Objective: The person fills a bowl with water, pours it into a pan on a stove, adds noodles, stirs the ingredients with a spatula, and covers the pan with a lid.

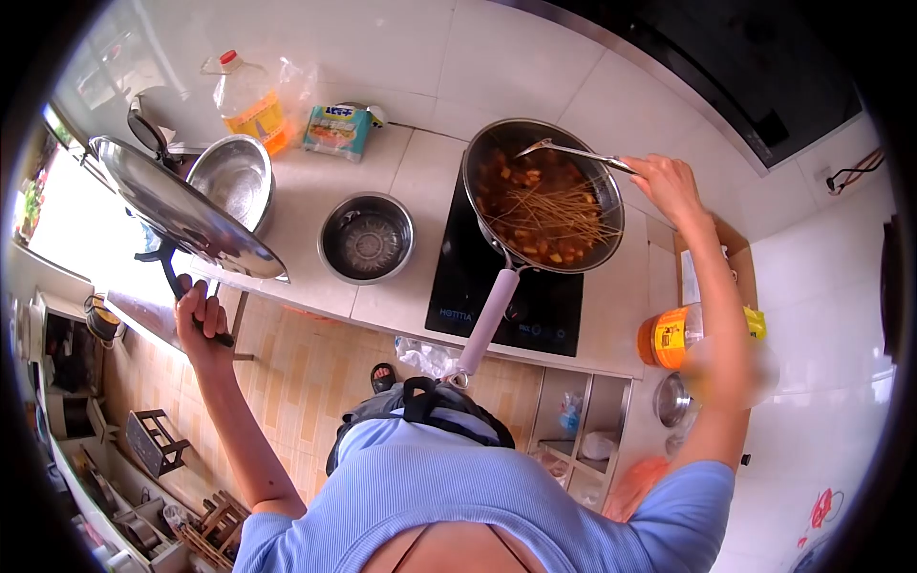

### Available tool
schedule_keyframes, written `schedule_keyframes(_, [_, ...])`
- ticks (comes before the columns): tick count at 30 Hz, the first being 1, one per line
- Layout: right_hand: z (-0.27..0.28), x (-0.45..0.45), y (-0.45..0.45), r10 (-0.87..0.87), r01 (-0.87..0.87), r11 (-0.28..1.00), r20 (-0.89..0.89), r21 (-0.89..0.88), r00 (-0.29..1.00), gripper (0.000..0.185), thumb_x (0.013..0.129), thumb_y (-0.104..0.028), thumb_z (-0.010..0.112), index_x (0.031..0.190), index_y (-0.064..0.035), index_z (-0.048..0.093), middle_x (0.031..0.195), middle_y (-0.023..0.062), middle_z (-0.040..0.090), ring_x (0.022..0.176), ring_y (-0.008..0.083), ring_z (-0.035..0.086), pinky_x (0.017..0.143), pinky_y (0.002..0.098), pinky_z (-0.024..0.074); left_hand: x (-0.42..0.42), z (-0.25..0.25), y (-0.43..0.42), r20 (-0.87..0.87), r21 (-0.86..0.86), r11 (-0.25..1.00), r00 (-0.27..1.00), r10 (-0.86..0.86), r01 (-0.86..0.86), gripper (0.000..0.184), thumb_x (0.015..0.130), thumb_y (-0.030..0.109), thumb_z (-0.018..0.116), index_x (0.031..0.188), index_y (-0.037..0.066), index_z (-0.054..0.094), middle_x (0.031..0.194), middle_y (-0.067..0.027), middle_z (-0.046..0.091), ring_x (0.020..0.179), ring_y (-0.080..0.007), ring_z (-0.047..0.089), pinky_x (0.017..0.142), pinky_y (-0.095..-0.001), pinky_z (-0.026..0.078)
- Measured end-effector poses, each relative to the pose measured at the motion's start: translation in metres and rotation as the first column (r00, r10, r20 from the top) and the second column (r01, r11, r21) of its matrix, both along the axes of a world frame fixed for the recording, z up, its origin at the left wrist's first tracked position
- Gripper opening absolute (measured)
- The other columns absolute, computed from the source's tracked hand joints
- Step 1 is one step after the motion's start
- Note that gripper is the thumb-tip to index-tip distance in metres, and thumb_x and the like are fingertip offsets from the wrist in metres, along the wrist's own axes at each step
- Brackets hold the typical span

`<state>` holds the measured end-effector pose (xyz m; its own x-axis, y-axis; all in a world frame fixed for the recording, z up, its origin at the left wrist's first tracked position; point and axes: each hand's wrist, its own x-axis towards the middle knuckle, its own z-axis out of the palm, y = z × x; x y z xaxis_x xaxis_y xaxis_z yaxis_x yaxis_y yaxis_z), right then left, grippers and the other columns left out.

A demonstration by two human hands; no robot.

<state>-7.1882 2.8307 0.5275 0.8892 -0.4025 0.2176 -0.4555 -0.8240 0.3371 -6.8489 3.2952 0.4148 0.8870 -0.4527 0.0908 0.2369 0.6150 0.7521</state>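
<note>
My left hand (202,315) is closed around the black handle of a glass pot lid (181,210), which it holds tilted up over the left end of the counter. In my right hand (666,186) is the dark handle of a metal spatula (573,151); its head reaches over the pan, and I cannot tell whether it touches the food. The deep frying pan (614,250) sits on a black induction cooktop (457,286), its lilac handle pointing towards me. Inside the pan, dry-looking noodles (559,212) lie across a brown stew with chunks.
Left of the cooktop stand a metal bowl (367,239) and a larger steel basin (234,181), partly behind the lid. An oil bottle (250,100) and a teal packet (336,132) are by the wall. At right is a jar with an orange label (672,336). A range hood (726,67) hangs above.
</note>
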Motion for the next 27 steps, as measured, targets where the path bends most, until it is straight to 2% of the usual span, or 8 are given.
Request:
schedule_keyframes(10, [-0.001, -0.011, 0.016, 0.03, -0.022, 0.999, -0.186, 0.046, 0.982, 0.024, 0.074, -0.014, 0.059, 0.097, -0.0147, 0.061, 0.073, 0.0107, 0.058, 0.07, 0.0268, 0.058, 0.063, 0.0364, 0.0467, 0.0, -0.003, 0.0, -0.011, 0.026, 1.0, 1.0, -0.006, 0.007, 0.009, 0.08, 0.007, 0.049, 0.082, 0.009, 0.041, 0.057, 0.0049, 0.03, 0.037, -0.0013, 0.027, 0.032, -0.0151, 0.024])
schedule_keyframes(16, [0.021, -0.025, 0.034, 0.002, 0.017, 0.998, -0.281, 0.064, 0.96, 0.024, 0.075, -0.014, 0.058, 0.099, -0.0154, 0.06, 0.077, 0.01, 0.058, 0.075, 0.0263, 0.057, 0.068, 0.0357, 0.046, -0.001, -0.002, -0.007, 0.0, 0.005, 0.999, 0.999, -0.032, 0.032, 0.009, 0.08, 0.007, 0.049, 0.081, 0.01, 0.04, 0.057, 0.0049, 0.029, 0.038, -0.001, 0.027, 0.033, -0.0149, 0.024])
schedule_keyframes(25, [0.065, -0.077, 0.066, -0.109, 0.144, 0.982, -0.254, 0.123, 0.961, 0.029, 0.072, -0.013, 0.061, 0.102, -0.0149, 0.061, 0.076, 0.0103, 0.058, 0.073, 0.0261, 0.056, 0.069, 0.0354, 0.0449, -0.004, -0.001, -0.019, -0.012, 0.044, 0.998, 0.999, -0.05, 0.05, 0.01, 0.08, 0.006, 0.048, 0.081, 0.01, 0.04, 0.057, 0.0055, 0.029, 0.038, -0.0009, 0.024, 0.034, -0.0153, 0.021])
schedule_keyframes(27, [0.081, -0.086, 0.076, -0.178, 0.225, 0.962, -0.272, 0.153, 0.946, 0.03, 0.072, -0.012, 0.061, 0.102, -0.0142, 0.06, 0.076, 0.0108, 0.058, 0.074, 0.0265, 0.056, 0.07, 0.0358, 0.0447, -0.003, -0.002, -0.019, -0.019, 0.045, 0.998, 0.999, -0.048, 0.049, 0.009, 0.08, 0.007, 0.048, 0.081, 0.01, 0.04, 0.057, 0.0056, 0.029, 0.039, -0.0009, 0.025, 0.034, -0.0152, 0.021])
